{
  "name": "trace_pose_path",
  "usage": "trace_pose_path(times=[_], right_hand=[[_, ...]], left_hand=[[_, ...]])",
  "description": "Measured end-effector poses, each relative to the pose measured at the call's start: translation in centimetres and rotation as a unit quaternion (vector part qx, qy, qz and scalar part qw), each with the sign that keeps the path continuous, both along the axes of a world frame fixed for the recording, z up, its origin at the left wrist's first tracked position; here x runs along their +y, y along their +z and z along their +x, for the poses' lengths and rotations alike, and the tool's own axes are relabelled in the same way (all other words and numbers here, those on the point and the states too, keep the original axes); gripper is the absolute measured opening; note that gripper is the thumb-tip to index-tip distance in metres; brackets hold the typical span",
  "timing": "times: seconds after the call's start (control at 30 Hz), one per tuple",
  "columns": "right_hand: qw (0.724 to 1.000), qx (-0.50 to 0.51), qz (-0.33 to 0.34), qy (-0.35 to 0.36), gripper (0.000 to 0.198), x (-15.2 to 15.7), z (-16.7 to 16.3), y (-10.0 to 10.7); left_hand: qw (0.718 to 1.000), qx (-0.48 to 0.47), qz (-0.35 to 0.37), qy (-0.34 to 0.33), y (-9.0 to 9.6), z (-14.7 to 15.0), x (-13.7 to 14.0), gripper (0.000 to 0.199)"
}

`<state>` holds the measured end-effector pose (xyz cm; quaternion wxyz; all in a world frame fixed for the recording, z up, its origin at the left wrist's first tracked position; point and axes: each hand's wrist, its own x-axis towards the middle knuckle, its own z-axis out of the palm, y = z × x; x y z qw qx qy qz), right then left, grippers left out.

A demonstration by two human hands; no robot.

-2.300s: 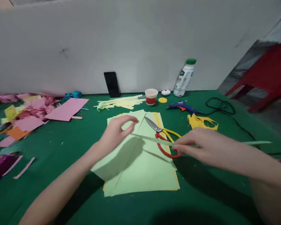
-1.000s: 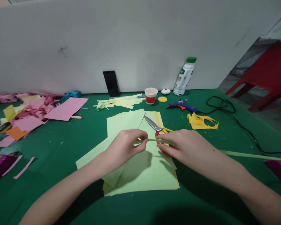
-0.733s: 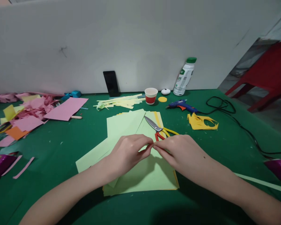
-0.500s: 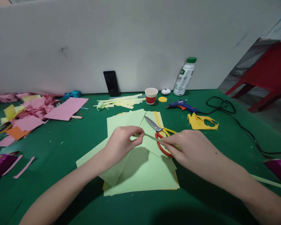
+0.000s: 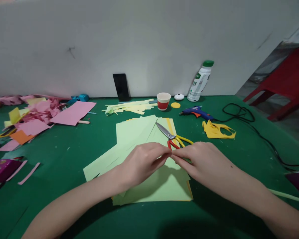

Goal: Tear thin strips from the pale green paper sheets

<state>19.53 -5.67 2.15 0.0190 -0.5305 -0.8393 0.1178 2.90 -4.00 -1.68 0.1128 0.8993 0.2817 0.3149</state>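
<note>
One held strip (image 5: 290, 196), partly hidden

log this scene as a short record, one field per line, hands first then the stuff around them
left hand: fingertips pinched, meeting the right hand's
right hand: pinching a pale green strip
strip tail: emerges beyond the right forearm
green sheets: overlapping, beneath the hands
scissors: on the sheets, handles partly hidden
paper cup: upright, left of the glue gun
phone: propped against the white panel
</note>
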Motion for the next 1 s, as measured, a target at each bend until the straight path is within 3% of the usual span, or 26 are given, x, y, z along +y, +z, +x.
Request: trace_pose_path(times=[0.17,0.4,0.63,0.7,0.83,1.0], right_hand=[[0.999,-0.040,-0.009,-0.008,0.033,-0.2,-0.6,-0.1],[0.998,-0.048,0.022,-0.045,0.033,0.2,0.1,0.2],[0.997,0.021,0.057,-0.050,0.034,0.5,1.9,0.6],[0.997,0.056,0.041,-0.030,0.035,0.6,2.0,0.5],[0.992,0.114,-0.047,0.009,0.035,1.1,1.5,0.1],[0.968,0.248,-0.036,-0.029,0.019,1.5,0.2,-0.7]], left_hand=[[1.000,0.016,0.008,0.023,-0.4,-0.1,0.0,0.011],[0.984,-0.007,-0.145,0.105,1.0,-0.9,1.6,0.013],[0.970,-0.047,-0.138,0.195,1.3,-3.0,4.7,0.014],[0.971,-0.055,-0.147,0.181,1.6,-2.8,4.4,0.019],[0.981,0.012,-0.184,0.056,2.1,-1.6,2.1,0.019],[0.987,0.083,-0.130,0.055,2.1,-0.6,0.3,0.023]])
